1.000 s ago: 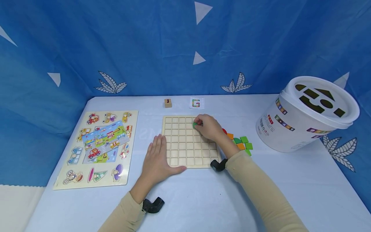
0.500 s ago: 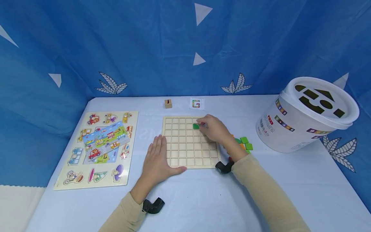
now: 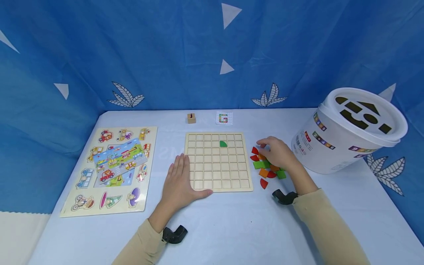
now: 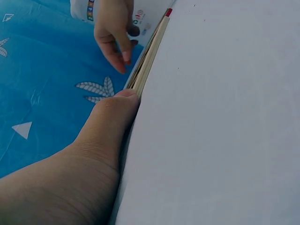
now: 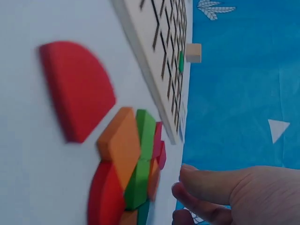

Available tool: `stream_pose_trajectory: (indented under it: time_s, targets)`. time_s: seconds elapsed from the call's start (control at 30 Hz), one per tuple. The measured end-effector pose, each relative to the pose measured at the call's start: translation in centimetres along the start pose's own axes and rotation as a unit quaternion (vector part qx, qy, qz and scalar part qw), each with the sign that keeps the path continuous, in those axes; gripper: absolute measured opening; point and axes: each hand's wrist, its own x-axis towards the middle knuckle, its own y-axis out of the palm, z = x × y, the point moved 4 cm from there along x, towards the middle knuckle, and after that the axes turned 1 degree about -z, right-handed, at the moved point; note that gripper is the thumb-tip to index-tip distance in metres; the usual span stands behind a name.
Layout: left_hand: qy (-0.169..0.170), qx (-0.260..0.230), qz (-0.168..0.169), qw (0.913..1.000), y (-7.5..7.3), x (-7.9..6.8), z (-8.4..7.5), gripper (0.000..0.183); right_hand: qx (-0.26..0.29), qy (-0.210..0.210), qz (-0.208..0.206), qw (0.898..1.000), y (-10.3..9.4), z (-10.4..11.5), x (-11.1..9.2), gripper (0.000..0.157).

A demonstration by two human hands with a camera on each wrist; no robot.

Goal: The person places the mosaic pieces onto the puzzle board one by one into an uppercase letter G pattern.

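Observation:
My left hand (image 3: 179,182) lies flat at the left edge of a wooden grid board (image 3: 218,173), its thumb stretched along the near edge. In the left wrist view that thumb (image 4: 112,112) touches the board's side. A green quarter-circle tile (image 3: 223,144) sits in one of the board's upper cells. To the right of the board, my right hand (image 3: 279,152) hovers over a loose pile of red, orange and green tiles (image 3: 264,173) and hides part of it. Its fingers are loosely bent, and the right wrist view shows nothing between thumb (image 5: 206,183) and fingers.
Behind the board are a small wooden cube (image 3: 191,118) and a card with a coloured G pattern (image 3: 224,118). A vehicle puzzle board (image 3: 116,206) with picture cards on it lies at left. A white lidded bucket (image 3: 318,154) stands at right, near my right hand.
My right hand has let go of the green tile on the board and moved right to the pile. A red piece seen at its fingers over the board is gone from there. The left hand stays put.

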Motion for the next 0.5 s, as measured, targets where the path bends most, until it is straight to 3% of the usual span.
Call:
stream_pose_trajectory:
  time_s: [0.17, 0.5]
  targets:
    - [-0.001, 0.001, 0.000, 1.0000, 0.0, 0.0, 0.0, 0.143, -0.012, 0.012, 0.023, 1.000, 0.4, -0.9, -1.0, 0.037]
    - [0.001, -0.006, -0.003, 1.0000, 0.0, 0.0, -0.1, 0.142, 0.022, 0.022, 0.013, 0.999, 0.8, -1.5, -1.3, 0.023]
